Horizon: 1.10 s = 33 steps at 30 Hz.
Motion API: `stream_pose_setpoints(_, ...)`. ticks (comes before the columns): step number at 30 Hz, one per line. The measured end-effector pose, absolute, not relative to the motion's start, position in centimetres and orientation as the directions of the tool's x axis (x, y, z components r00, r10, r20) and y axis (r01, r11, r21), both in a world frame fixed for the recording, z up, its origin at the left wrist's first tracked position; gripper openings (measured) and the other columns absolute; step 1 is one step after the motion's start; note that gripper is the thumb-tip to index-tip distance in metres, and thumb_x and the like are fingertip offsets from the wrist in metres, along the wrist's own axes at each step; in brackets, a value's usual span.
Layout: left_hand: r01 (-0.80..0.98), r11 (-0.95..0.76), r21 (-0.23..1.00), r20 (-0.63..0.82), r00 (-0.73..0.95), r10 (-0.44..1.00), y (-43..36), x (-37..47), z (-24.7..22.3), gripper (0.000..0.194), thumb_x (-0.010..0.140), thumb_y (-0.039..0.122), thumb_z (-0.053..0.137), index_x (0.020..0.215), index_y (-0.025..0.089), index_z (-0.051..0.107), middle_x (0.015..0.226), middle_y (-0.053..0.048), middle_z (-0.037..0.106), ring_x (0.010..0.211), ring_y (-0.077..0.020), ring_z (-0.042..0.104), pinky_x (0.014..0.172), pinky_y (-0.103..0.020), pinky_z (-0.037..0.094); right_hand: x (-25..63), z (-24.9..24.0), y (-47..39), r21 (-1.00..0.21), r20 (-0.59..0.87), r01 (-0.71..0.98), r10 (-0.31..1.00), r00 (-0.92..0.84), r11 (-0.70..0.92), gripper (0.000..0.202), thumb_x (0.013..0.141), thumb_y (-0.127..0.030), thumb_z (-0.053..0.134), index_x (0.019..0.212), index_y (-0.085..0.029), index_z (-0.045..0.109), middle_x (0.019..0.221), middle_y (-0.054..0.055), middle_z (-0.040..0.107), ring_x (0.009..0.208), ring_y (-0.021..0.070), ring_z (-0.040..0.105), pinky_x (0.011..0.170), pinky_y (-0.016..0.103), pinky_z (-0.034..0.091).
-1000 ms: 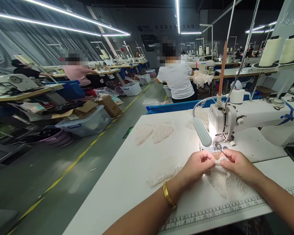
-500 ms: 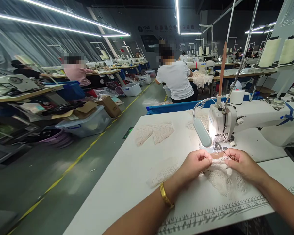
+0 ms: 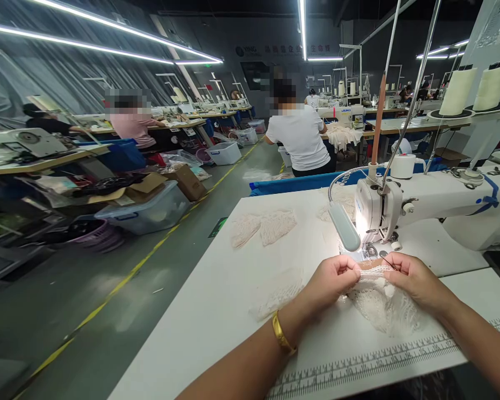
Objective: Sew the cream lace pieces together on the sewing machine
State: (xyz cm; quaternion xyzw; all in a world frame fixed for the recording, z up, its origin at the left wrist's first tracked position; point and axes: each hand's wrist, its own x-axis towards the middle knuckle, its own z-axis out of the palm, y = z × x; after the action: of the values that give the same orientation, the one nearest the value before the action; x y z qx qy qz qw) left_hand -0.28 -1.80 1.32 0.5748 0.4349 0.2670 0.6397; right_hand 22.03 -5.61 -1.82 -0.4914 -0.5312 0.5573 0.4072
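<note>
1. Lace edge (image 3: 373, 271), seen in the head view, runs nearly straight between two bare hands; a second ago the hands were closer together and showed only a short stretch of it. The wider spread, little altered over the last half second, appears to leave the border flatter and easier to handle.
2. Left hand (image 3: 337, 276) pinches one end between thumb and forefinger; right hand (image 3: 412, 276) pinches the other, with a slim dark tool (image 3: 389, 263), its type unclear, at its fingers.
3. Lace piece (image 3: 385, 311) hangs from that edge, below and between the hands, its lower folds over the white tabletop (image 3: 216, 311), just short of the printed ruler strip (image 3: 370, 358).
4. Sewing machine (image 3: 377, 208) stands just beyond the fingertips, its lamp lighting the needle area.
</note>
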Motion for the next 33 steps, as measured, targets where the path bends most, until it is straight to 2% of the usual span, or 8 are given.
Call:
stream_pose_setpoints(6,0.148,0.186,0.971,-0.236,0.485,0.842,-1.61,-0.35,1.03,0.02,0.072,0.035,0.067,0.076,0.016,0.062,0.065,0.003,0.053,0.062,-0.0116,0.044,0.058,-0.024,0.032,22.14,-2.23,-5.6,-0.996,-0.087,-0.01,0.974,-0.211,-0.091,0.025,0.091,-0.045,0.071,0.092,-0.021,0.065,0.084,-0.001,0.06,0.078,0.0171,0.053,0.071,0.03,0.042)
stream_pose_setpoints(18,0.109,0.245,0.963,-0.268,0.458,0.847,-1.64,-0.3,1.11,0.018,0.067,0.029,0.063,0.079,0.016,0.065,0.063,0.002,0.055,0.059,-0.0123,0.047,0.056,-0.025,0.036,22.12,-2.29,-5.9,-0.993,-0.111,-0.018,0.979,-0.173,-0.116,0.033,0.087,-0.05,0.075,0.102,-0.022,0.066,0.088,-0.001,0.062,0.082,0.0173,0.054,0.075,0.031,0.044)
stream_pose_setpoints(33,0.099,0.23,0.968,-0.249,0.465,0.849,-1.5,-0.42,0.7,0.016,0.071,0.029,0.066,0.08,0.016,0.065,0.063,0.003,0.052,0.06,-0.0122,0.045,0.057,-0.025,0.034,21.97,-2.02,-5.99,-0.992,-0.109,-0.043,0.972,-0.209,-0.12,0.031,0.09,-0.049,0.074,0.1,-0.022,0.064,0.087,-0.001,0.064,0.081,0.0169,0.056,0.073,0.03,0.043)
